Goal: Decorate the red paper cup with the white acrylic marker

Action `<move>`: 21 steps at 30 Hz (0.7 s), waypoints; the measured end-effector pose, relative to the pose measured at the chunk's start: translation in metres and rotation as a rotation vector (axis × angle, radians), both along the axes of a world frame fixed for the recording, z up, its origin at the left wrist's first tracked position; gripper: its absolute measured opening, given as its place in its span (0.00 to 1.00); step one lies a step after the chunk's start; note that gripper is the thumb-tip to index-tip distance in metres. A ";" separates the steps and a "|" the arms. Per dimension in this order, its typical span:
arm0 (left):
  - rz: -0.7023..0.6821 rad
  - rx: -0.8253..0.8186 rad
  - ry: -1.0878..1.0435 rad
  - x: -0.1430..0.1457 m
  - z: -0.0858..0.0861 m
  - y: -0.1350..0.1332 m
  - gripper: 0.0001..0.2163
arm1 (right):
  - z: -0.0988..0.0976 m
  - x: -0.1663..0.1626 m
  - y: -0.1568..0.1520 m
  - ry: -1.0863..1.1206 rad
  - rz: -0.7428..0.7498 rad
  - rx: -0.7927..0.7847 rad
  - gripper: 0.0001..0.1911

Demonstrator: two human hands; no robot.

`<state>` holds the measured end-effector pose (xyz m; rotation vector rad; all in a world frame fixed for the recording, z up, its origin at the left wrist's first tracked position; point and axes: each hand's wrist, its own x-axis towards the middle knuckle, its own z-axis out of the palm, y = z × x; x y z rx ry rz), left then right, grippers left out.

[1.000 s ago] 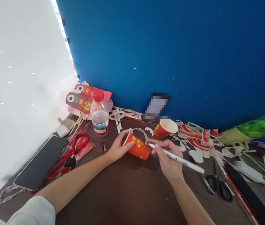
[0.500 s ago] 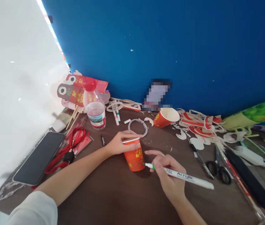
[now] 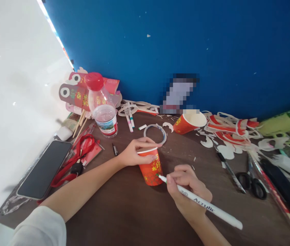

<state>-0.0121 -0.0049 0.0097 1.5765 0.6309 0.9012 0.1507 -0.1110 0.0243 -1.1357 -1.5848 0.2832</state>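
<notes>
My left hand point(image 3: 137, 153) grips a red paper cup point(image 3: 150, 171) near its white rim, thumb across the front and fingers behind. The cup stands slightly tilted on the dark table and carries yellow characters and green marks low on its side. Pinched between the fingers of my right hand point(image 3: 189, 186) is a white acrylic marker point(image 3: 209, 206) with a green tip. That tip is at the cup's lower front; whether it touches the surface I cannot tell. Just behind the cup lies a roll of tape point(image 3: 164, 135).
A plastic bottle point(image 3: 105, 119) and a phone point(image 3: 44, 169) are on the left. Behind stands a second paper cup point(image 3: 183, 124), with paper strips point(image 3: 227, 128) beside it. Scissors point(image 3: 258, 188) and a black pen point(image 3: 229, 171) lie right. A blue panel point(image 3: 134, 41) rises at the back.
The view has shifted a little. My right hand's fingers have curled in around the marker, whose back end now angles lower. My left hand keeps its hold on the cup.
</notes>
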 end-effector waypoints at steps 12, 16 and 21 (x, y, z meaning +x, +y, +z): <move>-0.033 0.013 -0.003 -0.002 0.001 0.001 0.17 | 0.002 -0.006 0.002 -0.019 0.019 -0.008 0.13; -0.025 0.011 0.008 -0.001 0.001 0.001 0.16 | 0.000 -0.005 0.001 -0.007 -0.003 -0.003 0.13; -0.028 -0.006 0.004 -0.002 0.002 0.000 0.16 | -0.003 -0.004 0.001 0.009 -0.040 -0.018 0.14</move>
